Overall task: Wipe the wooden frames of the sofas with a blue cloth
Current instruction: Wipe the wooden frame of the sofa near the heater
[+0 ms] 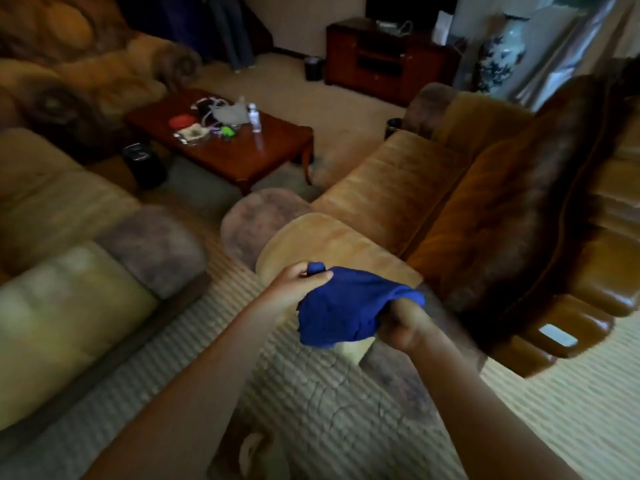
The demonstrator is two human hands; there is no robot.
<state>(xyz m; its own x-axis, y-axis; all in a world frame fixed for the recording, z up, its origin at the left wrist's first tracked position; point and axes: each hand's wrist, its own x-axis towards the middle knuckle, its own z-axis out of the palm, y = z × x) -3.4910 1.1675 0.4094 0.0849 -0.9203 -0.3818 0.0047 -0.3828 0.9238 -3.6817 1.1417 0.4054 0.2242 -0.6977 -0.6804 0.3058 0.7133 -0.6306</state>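
Observation:
A blue cloth [341,306] hangs stretched between both my hands in the lower middle of the view. My left hand [294,289] pinches its upper left corner. My right hand [403,325] grips its right end in a fist. Just behind the cloth is the padded arm of a tan sofa [391,192]. That sofa's glossy carved wooden frame [568,317] runs along its back at the right. A second sofa [69,271] lies at the left, blurred.
A red-brown coffee table [242,150] with a bottle and small clutter stands mid-room. A third sofa [86,71] is at the far left. A dark bin [145,164] sits by the table. A wooden cabinet [388,60] and a blue-white vase [502,53] stand at the back. Patterned carpet covers the floor.

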